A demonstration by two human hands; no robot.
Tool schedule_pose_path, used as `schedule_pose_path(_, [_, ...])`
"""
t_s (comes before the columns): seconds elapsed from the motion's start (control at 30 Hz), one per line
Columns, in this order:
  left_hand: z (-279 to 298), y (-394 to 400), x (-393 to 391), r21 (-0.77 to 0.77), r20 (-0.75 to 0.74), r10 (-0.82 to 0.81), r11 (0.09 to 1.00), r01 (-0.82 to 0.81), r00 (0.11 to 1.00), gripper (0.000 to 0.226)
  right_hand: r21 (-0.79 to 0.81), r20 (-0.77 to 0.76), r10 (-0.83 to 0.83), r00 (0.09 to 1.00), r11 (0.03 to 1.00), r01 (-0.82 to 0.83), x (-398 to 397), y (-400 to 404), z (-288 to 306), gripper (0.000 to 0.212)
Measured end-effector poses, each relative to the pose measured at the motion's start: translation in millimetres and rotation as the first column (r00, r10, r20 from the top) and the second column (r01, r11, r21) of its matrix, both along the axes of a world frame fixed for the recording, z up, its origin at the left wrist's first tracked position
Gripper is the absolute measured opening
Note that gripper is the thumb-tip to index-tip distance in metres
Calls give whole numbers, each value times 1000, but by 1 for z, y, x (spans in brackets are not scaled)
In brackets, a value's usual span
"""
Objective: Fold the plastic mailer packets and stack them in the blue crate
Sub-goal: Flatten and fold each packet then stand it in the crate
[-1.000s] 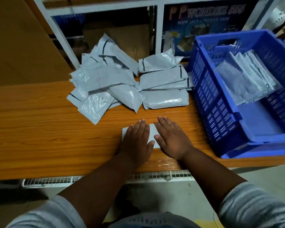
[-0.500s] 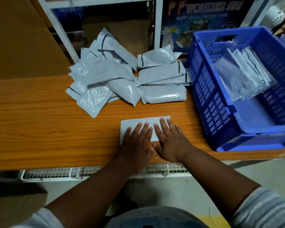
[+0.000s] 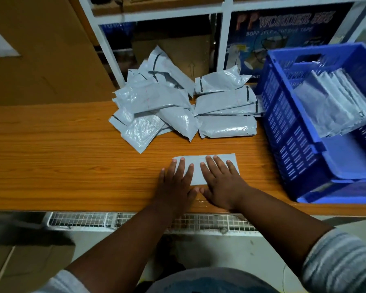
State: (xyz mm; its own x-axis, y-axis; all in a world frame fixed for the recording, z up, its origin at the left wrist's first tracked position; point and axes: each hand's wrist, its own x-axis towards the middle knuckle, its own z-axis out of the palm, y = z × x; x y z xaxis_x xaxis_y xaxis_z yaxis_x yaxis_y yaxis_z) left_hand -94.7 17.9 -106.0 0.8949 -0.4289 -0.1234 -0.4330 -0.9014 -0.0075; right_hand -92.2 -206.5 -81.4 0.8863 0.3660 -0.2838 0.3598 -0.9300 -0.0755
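A flat grey folded mailer packet (image 3: 197, 170) lies on the wooden table near its front edge. My left hand (image 3: 175, 185) and my right hand (image 3: 222, 182) both press flat on it with straight fingers, side by side. Behind it sits a loose pile of grey mailer packets (image 3: 156, 106) and a neater stack of packets (image 3: 226, 111). The blue crate (image 3: 287, 132) stands on the table's right side, holding a leaning row of folded packets (image 3: 334, 104).
A white shelf frame (image 3: 106, 45) with a cardboard box and a dark printed tape carton (image 3: 283, 30) stands behind the table. The wooden table (image 3: 51, 155) stretches bare to the left. A wire grille (image 3: 82, 219) runs under the table's front edge.
Both hands have slid forward along the packet, and it now shows as a longer flat strip under my fingers. The view has shifted closer.
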Motion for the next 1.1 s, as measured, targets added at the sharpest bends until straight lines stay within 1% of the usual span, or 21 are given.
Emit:
schedule_pose_path(0.07, [6,-4,4,3,-31,-3,1000,3,1000,85,-28,-27,-6,1000,1000,5,4,3,11,88])
schedule_pose_path(0.1, [8,-4,5,4,-46,-6,1000,6,999,85,-19,2,-9,1000,1000,9,6,6,17,86])
schedule_pose_path(0.17, [10,3,4,-25,-66,18,999,-20,998,89,34,125,22,992,999,-27,7,16,21,78])
schedule_pose_path(0.23, [7,16,-1,-55,-16,53,997,-54,998,89,62,165,101,981,992,-113,4,27,14,75])
schedule_pose_path(0.3, [2,25,-3,-35,25,46,998,-45,999,86,59,145,134,980,988,-144,0,35,1,73])
schedule_pose_path(0.37, [0,29,-1,-27,-7,33,999,-33,999,86,64,103,132,986,988,-139,6,35,-2,73])
schedule_pose_path(0.43, [3,31,3,-51,-38,26,998,-28,999,87,126,96,122,988,983,-134,17,29,3,69])
schedule_pose_path(0.5, [7,29,8,-127,-1,12,992,-12,1000,79,227,124,91,988,967,-117,28,22,9,61])
schedule_pose_path(0.57, [10,18,16,-215,107,-40,975,63,993,69,277,184,67,981,954,-117,32,20,6,57])
schedule_pose_path(0.63, [14,2,27,-202,128,-132,967,156,983,67,264,221,25,975,961,-84,28,18,-3,58])
schedule_pose_path(0.7, [12,1,37,-138,97,-204,967,216,974,70,193,207,-21,978,981,-20,20,6,-10,68])
schedule_pose_path(0.73, [9,9,42,-109,82,-217,968,225,973,74,156,189,-47,981,988,17,17,-5,-11,74])
schedule_pose_path(0.8, [2,33,50,-105,47,-217,970,221,975,81,137,132,-123,984,985,105,10,-33,-11,80])
schedule_pose_path(0.9, [0,63,58,-133,65,-209,967,216,976,92,96,82,-236,968,969,228,0,-66,-6,80])
schedule_pose_path(0.97, [9,56,57,-122,89,-215,967,225,973,98,78,83,-277,957,960,271,0,-63,0,80])
schedule_pose_path(1.0, [14,42,54,-118,104,-237,961,249,966,99,87,115,-264,958,963,255,2,-52,4,80])
schedule_pose_path(1.07, [17,7,49,-133,131,-307,937,324,943,95,117,180,-161,970,983,141,9,-21,5,74])
schedule_pose_path(1.1, [16,-8,48,-163,114,-328,925,343,938,92,141,188,-113,976,986,87,11,-7,1,71])
